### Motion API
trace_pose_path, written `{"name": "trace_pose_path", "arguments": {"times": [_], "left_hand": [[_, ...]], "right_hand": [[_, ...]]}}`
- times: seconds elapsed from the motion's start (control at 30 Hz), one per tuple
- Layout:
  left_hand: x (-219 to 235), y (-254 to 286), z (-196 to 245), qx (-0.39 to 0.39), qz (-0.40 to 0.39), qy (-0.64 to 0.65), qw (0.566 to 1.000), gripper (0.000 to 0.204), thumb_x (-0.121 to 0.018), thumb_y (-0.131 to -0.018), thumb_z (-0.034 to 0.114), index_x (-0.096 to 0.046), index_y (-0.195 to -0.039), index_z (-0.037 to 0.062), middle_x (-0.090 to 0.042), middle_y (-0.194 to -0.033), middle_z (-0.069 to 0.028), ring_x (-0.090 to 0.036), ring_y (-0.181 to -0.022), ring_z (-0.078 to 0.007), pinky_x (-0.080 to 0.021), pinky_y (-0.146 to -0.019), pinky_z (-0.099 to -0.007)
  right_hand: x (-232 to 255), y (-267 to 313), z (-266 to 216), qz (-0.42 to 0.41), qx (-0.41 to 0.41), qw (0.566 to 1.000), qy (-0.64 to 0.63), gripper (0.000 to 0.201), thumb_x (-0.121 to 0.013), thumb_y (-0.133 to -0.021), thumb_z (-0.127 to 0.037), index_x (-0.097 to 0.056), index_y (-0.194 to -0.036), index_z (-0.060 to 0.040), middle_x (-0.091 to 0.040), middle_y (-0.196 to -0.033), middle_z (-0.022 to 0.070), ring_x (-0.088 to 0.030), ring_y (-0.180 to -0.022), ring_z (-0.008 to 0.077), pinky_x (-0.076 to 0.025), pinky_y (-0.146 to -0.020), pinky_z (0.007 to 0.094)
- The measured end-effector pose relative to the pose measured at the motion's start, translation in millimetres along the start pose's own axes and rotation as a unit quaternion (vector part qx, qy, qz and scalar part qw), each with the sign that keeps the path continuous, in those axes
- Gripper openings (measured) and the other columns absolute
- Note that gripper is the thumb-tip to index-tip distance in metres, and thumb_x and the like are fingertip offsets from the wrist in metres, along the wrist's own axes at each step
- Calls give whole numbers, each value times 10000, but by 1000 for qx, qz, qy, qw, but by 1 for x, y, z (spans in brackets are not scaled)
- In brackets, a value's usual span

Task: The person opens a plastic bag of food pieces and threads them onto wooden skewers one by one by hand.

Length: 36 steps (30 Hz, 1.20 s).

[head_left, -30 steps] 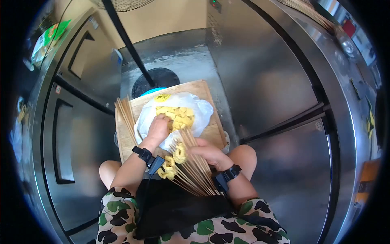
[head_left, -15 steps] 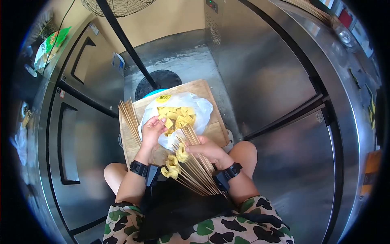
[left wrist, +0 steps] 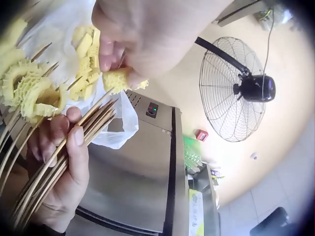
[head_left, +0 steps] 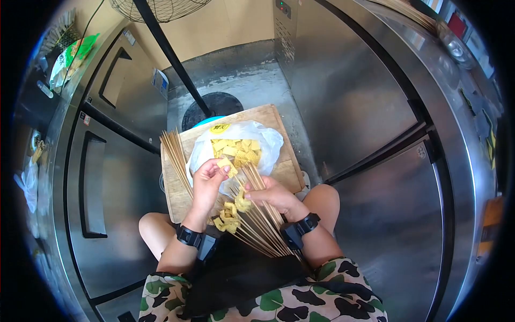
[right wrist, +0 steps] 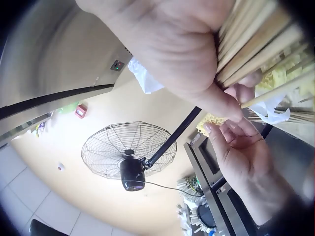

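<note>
My left hand (head_left: 206, 182) pinches a flat piece of yellow honeycomb tripe (head_left: 227, 167) between thumb and fingers, just over the near edge of a white plastic bag (head_left: 271, 142). More cut tripe (head_left: 248, 155) lies in the bag's open mouth. In my right hand (head_left: 274, 197) is a bundle of bamboo skewers (head_left: 260, 217), gripped below their points. Folded tripe pieces (head_left: 228, 219) are threaded on several skewers left of that hand. From the left wrist view, the pinched tripe (left wrist: 118, 80) is right at the tip of one skewer (left wrist: 101, 98) that sticks out past the bundle.
The bag sits on a wooden board (head_left: 177, 201), with loose skewers (head_left: 173, 153) along its left side. Steel refrigerators stand left (head_left: 115, 188) and right (head_left: 365, 107). Behind the board are a black fan pole (head_left: 177, 70) and its round base (head_left: 228, 102).
My left hand has come out of the bag with a piece of tripe and moved right, to the skewer tips. The right hand keeps its hold on the bundle, almost unmoved.
</note>
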<state>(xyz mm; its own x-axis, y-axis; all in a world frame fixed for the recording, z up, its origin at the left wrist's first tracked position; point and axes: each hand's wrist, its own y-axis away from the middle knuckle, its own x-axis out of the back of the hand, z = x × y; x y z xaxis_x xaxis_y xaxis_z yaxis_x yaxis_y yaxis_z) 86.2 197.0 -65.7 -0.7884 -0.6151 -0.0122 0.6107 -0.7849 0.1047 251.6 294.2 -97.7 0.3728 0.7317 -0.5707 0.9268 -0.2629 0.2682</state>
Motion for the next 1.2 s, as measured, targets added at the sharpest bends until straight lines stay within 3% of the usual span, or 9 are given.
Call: {"name": "trace_pose_path", "arguments": {"times": [0.23, 0.43, 0.53, 0.77, 0.93, 1.2], "left_hand": [[-7, 16, 0, -69, -17, -113, 991, 211, -620, -852, 40, -591, -1054, -11, -656, -906, -42, -592, -761, -63, -480, -665, -203], [-17, 19, 13, -107, 40, -121, 986, 193, -577, -885, 64, -618, -1068, 15, -656, -908, -33, -573, -729, -45, -479, -625, -198], [-15, 15, 13, -64, 32, -110, 991, 202, -572, -901, 124, -635, -1072, 38, -655, -919, -26, -561, -711, -38, -481, -607, -195], [5, 5, 5, 156, -29, 37, 987, 228, -610, -881, 194, -645, -1058, 55, -654, -910, -18, -585, -710, -64, -492, -605, -196], [-1, 17, -6, 244, -27, 117, 962, 232, -633, -866, 217, -646, -1020, 44, -649, -882, -24, -581, -688, -68, -499, -612, -196], [-5, 15, -18, 196, -111, -45, 973, 193, -642, -862, 196, -637, -964, 33, -609, -760, -2, -549, -625, -50, -455, -554, -173]], "right_hand": [[2, -1, 2, 8, 11, 1000, 11, 220, -684, -779, -58, -532, -938, -73, -524, -775, -42, -473, -590, 37, -375, -498, 185], [-3, 0, 1, 9, 25, 999, 35, 227, -685, -776, -54, -531, -941, -81, -522, -804, -56, -485, -649, 28, -399, -549, 181], [-7, 2, -3, 3, 27, 999, 46, 234, -684, -775, -49, -527, -945, -81, -520, -812, -58, -489, -667, 29, -408, -572, 182], [-5, 0, 2, -18, 25, 998, 53, 245, -672, -773, -30, -522, -961, -77, -514, -859, -55, -493, -745, 25, -419, -647, 180], [-1, -3, 7, -24, 43, 997, 59, 388, -648, -781, -16, -508, -1141, -41, -520, -916, -39, -497, -816, 33, -425, -709, 188], [3, -5, 13, 27, 117, 978, 171, 484, -624, -776, -14, -451, -1227, 2, -554, -1110, 60, -536, -957, 111, -441, -844, 258]]}}
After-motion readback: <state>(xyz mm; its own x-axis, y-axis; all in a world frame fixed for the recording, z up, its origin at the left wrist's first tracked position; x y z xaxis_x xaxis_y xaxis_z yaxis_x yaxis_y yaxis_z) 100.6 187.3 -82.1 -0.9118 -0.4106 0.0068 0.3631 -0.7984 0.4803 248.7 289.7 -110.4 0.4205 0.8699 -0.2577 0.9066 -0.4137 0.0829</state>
